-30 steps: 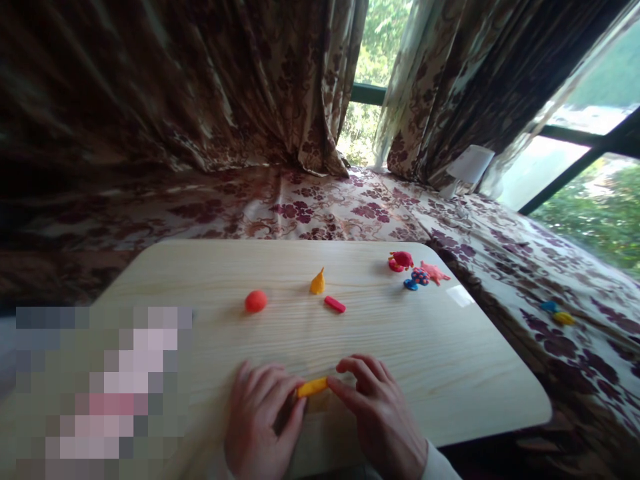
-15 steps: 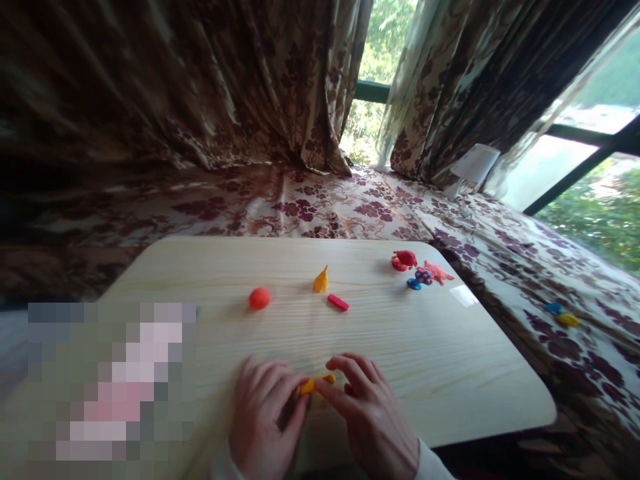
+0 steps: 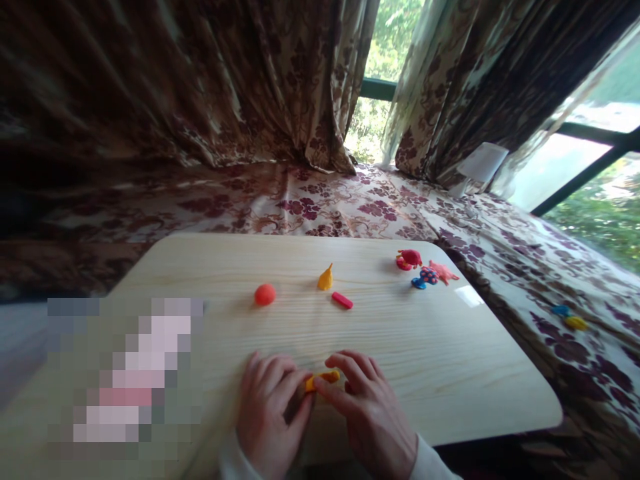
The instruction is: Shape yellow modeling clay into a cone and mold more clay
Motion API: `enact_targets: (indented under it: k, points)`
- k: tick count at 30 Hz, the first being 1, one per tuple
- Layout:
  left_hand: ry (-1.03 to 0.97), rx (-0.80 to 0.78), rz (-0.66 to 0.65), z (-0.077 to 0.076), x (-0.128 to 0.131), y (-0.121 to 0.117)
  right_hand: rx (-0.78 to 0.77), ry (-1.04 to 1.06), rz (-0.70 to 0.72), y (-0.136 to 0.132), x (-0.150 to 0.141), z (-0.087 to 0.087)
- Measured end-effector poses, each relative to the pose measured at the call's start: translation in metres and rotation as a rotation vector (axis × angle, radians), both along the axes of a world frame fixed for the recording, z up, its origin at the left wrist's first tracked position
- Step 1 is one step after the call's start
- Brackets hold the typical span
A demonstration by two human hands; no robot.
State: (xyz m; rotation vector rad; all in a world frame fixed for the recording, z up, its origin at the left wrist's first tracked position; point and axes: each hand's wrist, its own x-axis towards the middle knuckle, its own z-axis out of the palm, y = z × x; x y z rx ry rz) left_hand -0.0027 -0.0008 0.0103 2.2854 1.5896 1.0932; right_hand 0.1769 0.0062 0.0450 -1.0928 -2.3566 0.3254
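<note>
A short strip of yellow-orange modelling clay [image 3: 325, 379] lies between my two hands near the front of the table. My left hand [image 3: 273, 410] pinches its left end between thumb and fingers. The thumb of my right hand [image 3: 374, 410] presses on the strip's near side, with the bent forefinger at its far right end. Beyond the hands sit an orange-red ball [image 3: 265, 295], a yellow drop-shaped piece [image 3: 325, 278] with a pointed tip, and a small crimson stick [image 3: 342, 300].
At the table's far right stand a crimson figure [image 3: 410, 259], a blue mushroom-like figure with a spotted cap [image 3: 426, 277] and a pink figure [image 3: 443, 272]. A blurred-out patch [image 3: 130, 373] covers the left side. A white lamp [image 3: 483, 162] stands by the window.
The whole view has shifted slightly, so everything appears a little further right. Both hands keep their hold on the yellow-orange clay, with hardly any change in their fingers.
</note>
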Motion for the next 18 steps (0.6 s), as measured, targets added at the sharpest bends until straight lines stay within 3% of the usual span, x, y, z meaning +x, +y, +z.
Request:
enact_targets:
  k: [12, 18]
  points:
    - [-0.077, -0.069, 0.030, -0.002, 0.001, -0.001, 0.045, 0.001, 0.053, 0.002, -0.007, 0.003]
    - [-0.021, -0.029, 0.032, 0.001, 0.002, 0.001, -0.028, 0.018, -0.106, 0.004, 0.007, 0.004]
